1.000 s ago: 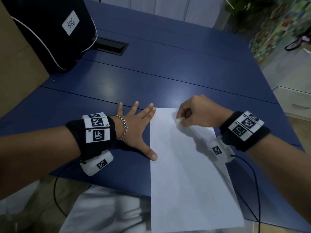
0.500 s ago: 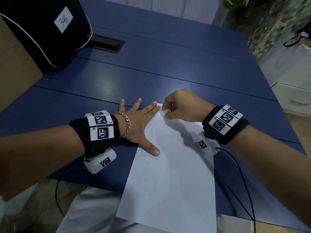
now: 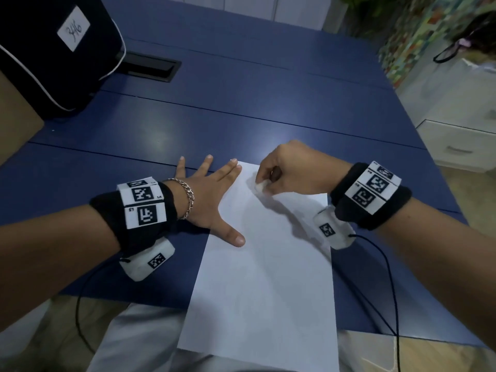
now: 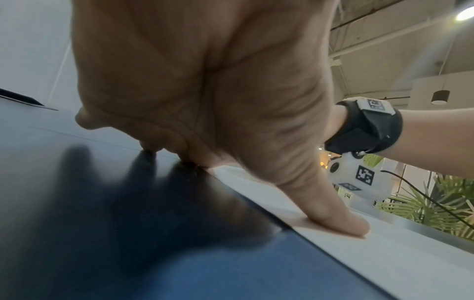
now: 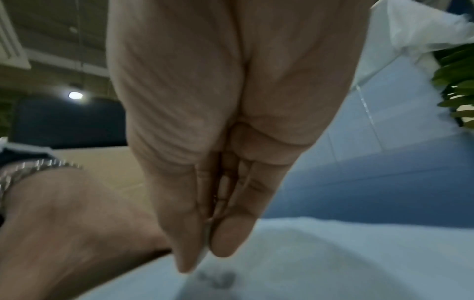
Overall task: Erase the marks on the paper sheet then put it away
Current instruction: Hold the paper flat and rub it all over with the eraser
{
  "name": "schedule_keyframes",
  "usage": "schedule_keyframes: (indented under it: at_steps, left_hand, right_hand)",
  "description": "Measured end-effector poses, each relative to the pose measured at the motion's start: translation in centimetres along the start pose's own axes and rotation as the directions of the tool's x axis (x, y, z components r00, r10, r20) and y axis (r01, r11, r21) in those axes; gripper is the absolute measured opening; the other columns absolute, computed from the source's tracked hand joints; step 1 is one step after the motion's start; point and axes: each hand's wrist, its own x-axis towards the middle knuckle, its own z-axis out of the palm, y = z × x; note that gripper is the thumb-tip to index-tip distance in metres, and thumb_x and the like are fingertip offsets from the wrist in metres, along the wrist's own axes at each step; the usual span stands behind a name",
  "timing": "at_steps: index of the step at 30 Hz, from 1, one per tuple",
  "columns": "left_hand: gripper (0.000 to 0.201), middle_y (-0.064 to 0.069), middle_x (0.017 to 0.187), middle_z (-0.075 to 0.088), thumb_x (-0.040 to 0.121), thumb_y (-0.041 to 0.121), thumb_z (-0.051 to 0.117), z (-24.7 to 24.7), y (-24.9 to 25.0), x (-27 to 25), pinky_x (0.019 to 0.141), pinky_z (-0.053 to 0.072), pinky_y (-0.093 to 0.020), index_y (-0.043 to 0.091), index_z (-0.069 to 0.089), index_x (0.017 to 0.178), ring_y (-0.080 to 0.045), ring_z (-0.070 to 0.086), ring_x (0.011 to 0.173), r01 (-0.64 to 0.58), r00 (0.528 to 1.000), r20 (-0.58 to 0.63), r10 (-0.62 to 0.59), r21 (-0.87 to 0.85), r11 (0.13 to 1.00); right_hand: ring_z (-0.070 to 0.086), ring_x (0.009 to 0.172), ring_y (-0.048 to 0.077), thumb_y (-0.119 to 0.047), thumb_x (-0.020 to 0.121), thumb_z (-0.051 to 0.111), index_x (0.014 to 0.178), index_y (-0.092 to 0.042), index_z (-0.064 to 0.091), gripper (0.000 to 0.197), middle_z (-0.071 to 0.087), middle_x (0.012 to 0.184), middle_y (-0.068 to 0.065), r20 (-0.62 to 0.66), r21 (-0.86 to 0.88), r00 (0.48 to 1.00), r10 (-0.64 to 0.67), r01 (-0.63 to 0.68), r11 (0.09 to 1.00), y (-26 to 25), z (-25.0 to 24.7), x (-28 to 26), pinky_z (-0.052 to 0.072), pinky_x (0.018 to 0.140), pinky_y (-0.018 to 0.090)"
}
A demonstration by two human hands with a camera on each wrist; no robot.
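A: Where's the paper sheet (image 3: 264, 277) at this moment?

B: Flat on the blue bench (image 3: 241, 108), its near end hanging over the front edge toward the person's lap. The left hand (image 3: 212, 200) is spread wide, fingers straight, thumb and fingertips pressing the sheet's left edge down.

A: And the right hand (image 3: 292, 170)?

B: Fingers bunched narrow, pinching a small white eraser (image 3: 259, 187) against the sheet near its far left corner. The right wrist view shows a faint grey mark (image 5: 215, 279) on the paper just below the fingertips.

A: What could go wrong?

B: My worry is the sheet buckling. Only its left margin is pinned, so a hard stroke toward that hand could, I think, crease or tear the thin paper near the corner. The overhanging end could also let the whole sheet pivot or slide if the left hand's pressure eases.

A: Anything else?

B: The eraser is small and mostly hidden by the fingers; it could slip out, or a fingertip could smear the graphite rather than lift it. Whether other marks remain further down the sheet I cannot tell
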Motion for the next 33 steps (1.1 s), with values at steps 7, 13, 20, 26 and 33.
schedule_keyframes:
  at_steps: [7, 13, 20, 26, 33]
  left_hand:
    - [0.164, 0.029, 0.157, -0.044, 0.036, 0.113, 0.049, 0.2, -0.4, 0.1, 0.116, -0.017, -0.075, 0.040, -0.037, 0.154, -0.025, -0.037, 0.152, -0.026, 1.000, 0.006, 0.026, -0.011, 1.000]
    - [0.152, 0.020, 0.157, -0.049, 0.047, 0.112, 0.046, 0.1, -0.9, 0.1, 0.119, -0.015, -0.071, 0.042, -0.040, 0.151, -0.028, -0.038, 0.151, -0.103, 0.995, -0.006, 0.103, -0.035, 0.994]
    - [0.132, 0.023, 0.162, -0.040, 0.073, 0.097, 0.048, -0.2, -0.6, 0.5, 0.128, -0.009, -0.054, 0.036, -0.032, 0.158, -0.013, -0.035, 0.152, -0.281, 0.957, -0.069, 0.282, 0.027, 0.959]
    - [0.127, 0.021, 0.169, -0.023, 0.077, 0.095, 0.046, 0.3, 0.4, 0.4, 0.127, -0.011, -0.056, 0.032, -0.025, 0.161, -0.010, -0.023, 0.157, -0.225, 0.969, -0.086, 0.232, 0.078, 0.971]
    - [0.118, 0.012, 0.174, -0.003, 0.078, 0.100, 0.020, 2.0, 0.8, -1.5, 0.129, 0.000, -0.051, 0.029, -0.020, 0.164, -0.019, -0.001, 0.160, -0.125, 0.967, -0.201, 0.154, 0.147, 0.981]
  right_hand:
    - [0.075, 0.080, 0.014, -0.044, 0.087, 0.083, 0.097, -0.025, 0.080, 0.022, 0.079, 0.083, -0.002, -0.388, 0.377, 0.844, 0.370, -0.222, 0.899, 5.3, -2.8, -8.6, 0.060, 0.081, 0.029]
    - [0.077, 0.084, 0.007, -0.046, 0.084, 0.083, 0.098, -0.029, 0.081, 0.022, 0.081, 0.086, -0.008, -0.373, 0.523, 0.787, 0.491, -0.259, 0.812, 6.2, -1.4, -15.6, 0.058, 0.081, 0.026]
    - [0.073, 0.073, 0.009, -0.038, 0.085, 0.083, 0.095, -0.040, 0.078, 0.011, 0.078, 0.083, -0.016, -0.352, 0.489, 0.791, 0.501, -0.301, 0.819, 5.2, -0.1, -18.5, 0.057, 0.065, 0.024]
    - [0.067, 0.086, -0.002, -0.027, 0.092, 0.072, 0.102, -0.034, 0.075, 0.013, 0.067, 0.094, -0.022, -0.147, 0.283, 0.958, 0.244, -0.196, 0.939, -0.7, 4.6, -17.1, 0.055, 0.079, 0.018]
    - [0.061, 0.085, 0.006, -0.024, 0.094, 0.063, 0.095, -0.028, 0.070, 0.008, 0.061, 0.095, -0.015, -0.031, 0.088, 0.979, 0.201, -0.198, 0.976, -0.5, 6.6, -16.3, 0.054, 0.077, 0.026]
